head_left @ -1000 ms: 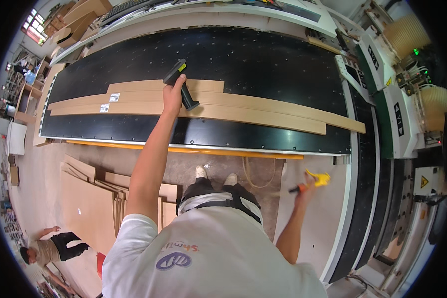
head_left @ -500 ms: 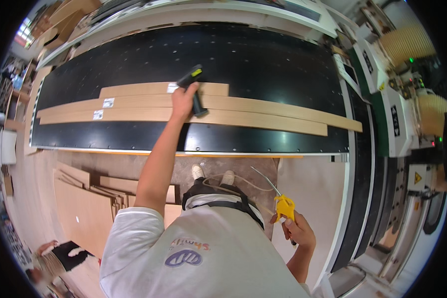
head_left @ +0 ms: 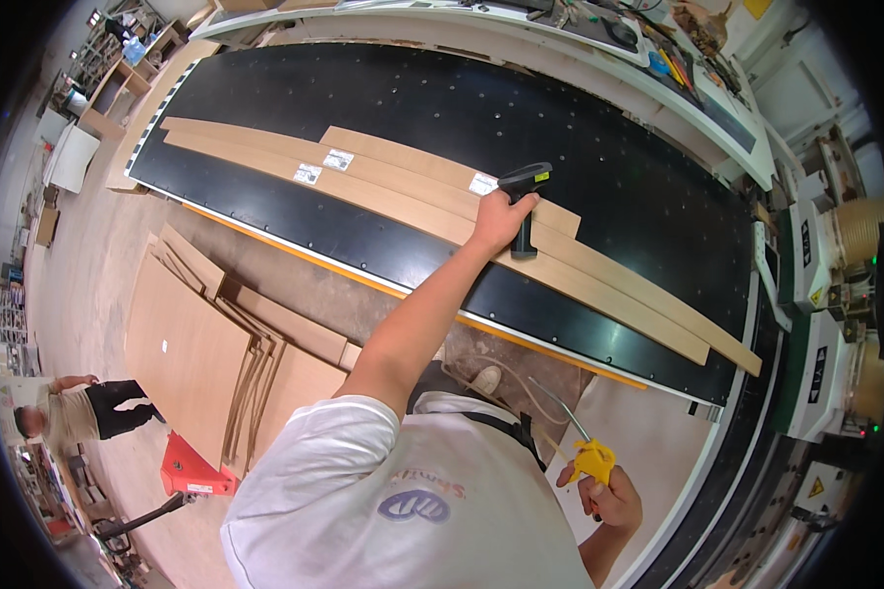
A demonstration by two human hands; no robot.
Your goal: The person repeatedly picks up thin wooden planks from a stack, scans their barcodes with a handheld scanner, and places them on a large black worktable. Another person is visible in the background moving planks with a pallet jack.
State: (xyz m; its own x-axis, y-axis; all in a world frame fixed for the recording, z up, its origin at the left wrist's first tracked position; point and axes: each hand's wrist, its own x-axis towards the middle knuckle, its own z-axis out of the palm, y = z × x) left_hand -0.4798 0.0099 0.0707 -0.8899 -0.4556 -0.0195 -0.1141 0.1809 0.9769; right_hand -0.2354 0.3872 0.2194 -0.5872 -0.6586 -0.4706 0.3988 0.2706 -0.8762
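My left hand (head_left: 501, 221) grips the handle of a black barcode scanner (head_left: 527, 179) over the wood strips. The scanner's head is beside a white label (head_left: 482, 184) on the shortest strip (head_left: 417, 160). Two longer strips (head_left: 619, 290) lie alongside it, nearer to me, with another label (head_left: 338, 159) and a third label (head_left: 307, 174) toward their left part. My right hand (head_left: 614, 498), low at the right, is closed round a yellow air blow gun (head_left: 593, 459). Its thin metal nozzle points up and left, and a pale hose loops near it.
The strips rest on a black machine bed (head_left: 403, 88) with a metal front edge. Wood panels (head_left: 187, 334) lean in a stack at the left, beside a red pallet jack (head_left: 192, 466). Another person (head_left: 88, 407) stands at far left. Machine housings (head_left: 815, 383) are at the right.
The view has turned, so the bed and strips now slant down to the right. Both hands keep their tools, and the scanner is still beside the short strip's label.
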